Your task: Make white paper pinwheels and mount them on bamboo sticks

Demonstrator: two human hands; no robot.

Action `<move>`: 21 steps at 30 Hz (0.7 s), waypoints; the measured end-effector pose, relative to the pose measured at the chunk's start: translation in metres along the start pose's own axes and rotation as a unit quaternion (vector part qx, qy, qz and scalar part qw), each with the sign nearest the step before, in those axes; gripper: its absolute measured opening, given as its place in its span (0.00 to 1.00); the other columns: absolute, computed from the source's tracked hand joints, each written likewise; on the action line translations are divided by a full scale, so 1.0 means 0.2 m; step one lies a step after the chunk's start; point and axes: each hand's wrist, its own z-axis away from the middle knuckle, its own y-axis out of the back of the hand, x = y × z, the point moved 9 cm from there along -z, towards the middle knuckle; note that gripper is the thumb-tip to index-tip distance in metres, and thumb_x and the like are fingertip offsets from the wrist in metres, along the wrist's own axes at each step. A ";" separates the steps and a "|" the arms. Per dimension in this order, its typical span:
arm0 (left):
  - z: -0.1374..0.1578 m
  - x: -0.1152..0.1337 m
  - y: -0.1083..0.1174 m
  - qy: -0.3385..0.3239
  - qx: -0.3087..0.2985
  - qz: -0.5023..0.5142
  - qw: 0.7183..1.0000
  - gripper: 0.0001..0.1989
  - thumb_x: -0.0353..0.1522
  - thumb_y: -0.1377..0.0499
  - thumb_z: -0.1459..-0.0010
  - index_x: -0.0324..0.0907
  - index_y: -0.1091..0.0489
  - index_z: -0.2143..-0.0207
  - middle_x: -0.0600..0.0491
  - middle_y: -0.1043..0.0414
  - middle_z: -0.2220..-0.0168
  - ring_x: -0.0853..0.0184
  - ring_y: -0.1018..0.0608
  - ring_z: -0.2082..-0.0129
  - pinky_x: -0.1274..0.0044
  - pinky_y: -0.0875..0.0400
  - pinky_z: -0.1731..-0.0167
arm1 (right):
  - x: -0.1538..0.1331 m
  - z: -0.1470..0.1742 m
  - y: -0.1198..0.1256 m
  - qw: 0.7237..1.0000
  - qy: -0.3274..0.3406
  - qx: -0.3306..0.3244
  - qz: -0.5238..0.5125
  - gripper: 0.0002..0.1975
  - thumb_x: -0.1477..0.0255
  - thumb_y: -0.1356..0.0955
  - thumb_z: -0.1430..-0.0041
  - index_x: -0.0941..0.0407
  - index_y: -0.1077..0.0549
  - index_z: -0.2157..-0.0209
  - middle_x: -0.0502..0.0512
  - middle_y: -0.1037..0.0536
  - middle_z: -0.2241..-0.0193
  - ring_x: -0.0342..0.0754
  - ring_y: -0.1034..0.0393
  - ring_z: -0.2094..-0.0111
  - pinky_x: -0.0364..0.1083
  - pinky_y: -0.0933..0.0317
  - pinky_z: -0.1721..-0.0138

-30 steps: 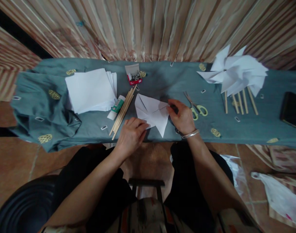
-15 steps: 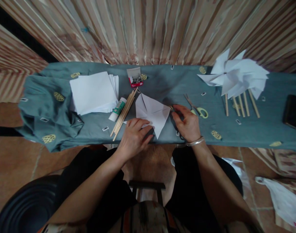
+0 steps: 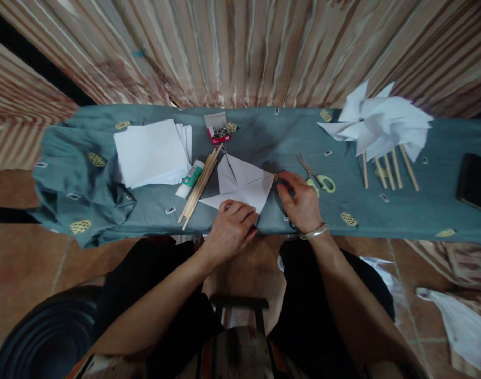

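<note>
A white square of paper (image 3: 246, 176) with slits cut in from its corners lies flat on the cloth in front of me. My left hand (image 3: 233, 226) covers its near corner, the fingers curled together on that tip; the left blade of the paper shows free beside the hand. By the right corner, my right hand (image 3: 301, 200) rests with thumb and forefinger apart, holding nothing visible. Scissors with light green handles (image 3: 325, 183) lie just beyond the right hand. Left of the paper are several wooden sticks (image 3: 201, 187) and a green-and-white glue stick (image 3: 190, 179).
A stack of white paper (image 3: 151, 152) lies at the left. Behind the sticks stands an open red box of small metal pins (image 3: 220, 136). Finished paper pinwheels (image 3: 382, 121) on sticks are piled at the right, with a dark phone-like object (image 3: 476, 181) near the edge.
My left hand has slid right and toward me, from the paper's left blade to its near corner, which it now covers. The right hand has barely moved.
</note>
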 end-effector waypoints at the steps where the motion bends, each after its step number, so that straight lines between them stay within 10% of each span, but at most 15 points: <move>1: 0.00 0.00 -0.01 -0.001 -0.002 -0.006 1.000 0.12 0.32 0.41 0.39 0.38 0.29 0.53 0.46 0.24 0.53 0.57 0.27 0.52 0.63 0.37 0.53 | 0.00 0.00 0.00 1.000 0.002 -0.001 0.002 0.15 0.69 0.37 0.39 0.56 0.24 0.54 0.62 0.21 0.52 0.56 0.27 0.49 0.58 0.34 0.46; 21: 0.05 0.09 0.07 -0.058 0.100 0.055 0.992 0.09 0.25 0.47 0.36 0.34 0.29 0.55 0.43 0.22 0.54 0.63 0.19 0.58 0.72 0.21 0.57 | 0.17 -0.01 0.08 0.990 -0.106 0.035 -0.085 0.16 0.63 0.35 0.39 0.57 0.23 0.56 0.60 0.18 0.60 0.54 0.23 0.60 0.55 0.30 0.55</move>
